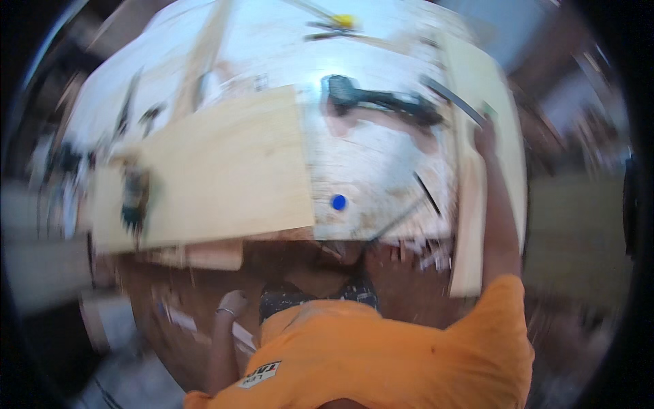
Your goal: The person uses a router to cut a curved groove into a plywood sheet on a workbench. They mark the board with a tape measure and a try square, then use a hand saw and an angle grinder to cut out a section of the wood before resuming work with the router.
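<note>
My right hand (485, 138) reaches out over the right side of the worktable and is closed around the near end of a long, narrow dark metal strip (455, 101). Blur hides what kind of tool the strip is. Beneath that arm lies a long pale board (470, 225). A dark cordless power tool (381, 102) rests on the white tabletop, left of the strip. My left hand (233, 302), a band at its wrist, hangs low beside my body, away from the table. Its fingers look curled, with nothing visible in them.
A wide plywood panel (218, 170) covers the table's left, with a dark green-and-black tool (135, 198) on it. A blue round cap (338, 202) and a thin black stick (427, 193) lie nearer me. Far back is a yellow object (343, 21). Wood scraps (432, 255) lie below the front edge.
</note>
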The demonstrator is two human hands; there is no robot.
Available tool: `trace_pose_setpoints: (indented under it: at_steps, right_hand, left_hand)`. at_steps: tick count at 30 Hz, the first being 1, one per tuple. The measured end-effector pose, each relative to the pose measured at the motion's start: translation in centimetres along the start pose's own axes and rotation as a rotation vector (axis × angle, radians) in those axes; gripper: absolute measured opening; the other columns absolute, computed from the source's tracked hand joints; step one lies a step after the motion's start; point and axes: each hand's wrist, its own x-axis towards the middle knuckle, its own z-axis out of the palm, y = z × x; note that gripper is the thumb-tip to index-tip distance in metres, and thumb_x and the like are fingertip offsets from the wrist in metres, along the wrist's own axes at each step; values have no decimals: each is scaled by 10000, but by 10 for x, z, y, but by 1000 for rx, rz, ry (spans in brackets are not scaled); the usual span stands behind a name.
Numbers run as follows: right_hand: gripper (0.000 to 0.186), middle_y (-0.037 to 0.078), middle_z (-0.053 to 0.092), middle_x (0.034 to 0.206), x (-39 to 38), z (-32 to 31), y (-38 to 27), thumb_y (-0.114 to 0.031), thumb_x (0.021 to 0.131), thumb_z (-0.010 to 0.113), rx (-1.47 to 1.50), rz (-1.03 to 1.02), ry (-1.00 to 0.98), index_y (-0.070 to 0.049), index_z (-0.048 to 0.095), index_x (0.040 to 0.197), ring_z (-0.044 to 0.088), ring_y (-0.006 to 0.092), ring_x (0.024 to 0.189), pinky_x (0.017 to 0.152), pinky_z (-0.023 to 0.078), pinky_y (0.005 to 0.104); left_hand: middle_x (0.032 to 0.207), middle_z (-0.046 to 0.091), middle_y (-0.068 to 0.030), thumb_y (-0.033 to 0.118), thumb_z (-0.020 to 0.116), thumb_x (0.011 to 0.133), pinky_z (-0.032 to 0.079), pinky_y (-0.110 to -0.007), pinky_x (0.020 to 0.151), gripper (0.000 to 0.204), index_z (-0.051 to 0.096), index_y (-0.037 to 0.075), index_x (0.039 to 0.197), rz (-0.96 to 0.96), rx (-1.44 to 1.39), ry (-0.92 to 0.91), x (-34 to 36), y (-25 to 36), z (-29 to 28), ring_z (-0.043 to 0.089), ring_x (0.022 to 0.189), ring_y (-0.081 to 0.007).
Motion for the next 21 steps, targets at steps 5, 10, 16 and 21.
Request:
trace_pose_setpoints:
  at_steps: [5,10,16,21]
  right_hand:
    - [927,248,449,1558,149,61,149,-583,914,681,-350,-8,-215,-64,335,1599,484,366,1409,1138,419,440]
    - [608,243,689,1060,94,103,113,-561,964,627,-235,-25,-584,-67,602,1317,676,414,1002,839,514,512]
    - [435,205,670,896,96,19,104,-366,1022,609,177,6,-651,66,649,993,607,323,810,771,487,436]
    - [433,223,692,1030,38,-56,58,-345,1047,550,111,316,-136,49,568,1223,689,341,955,874,524,448]
  left_hand:
    - [1123,756,-162,315,606,922,545,-404,922,346,773,97,1133,-198,-306,-46,-112,12,170,714,1024,-334]
    - [1153,751,-148,323,608,926,534,-401,946,350,773,101,1140,-449,-596,-236,-244,92,246,701,1060,-319]
    - [1190,745,-132,333,610,930,521,-398,975,354,772,106,1148,-469,-781,-176,-193,122,275,686,1103,-301]
    - [1220,740,-119,341,612,933,510,-396,998,358,772,110,1155,-432,-893,-108,-142,64,248,673,1139,-286]
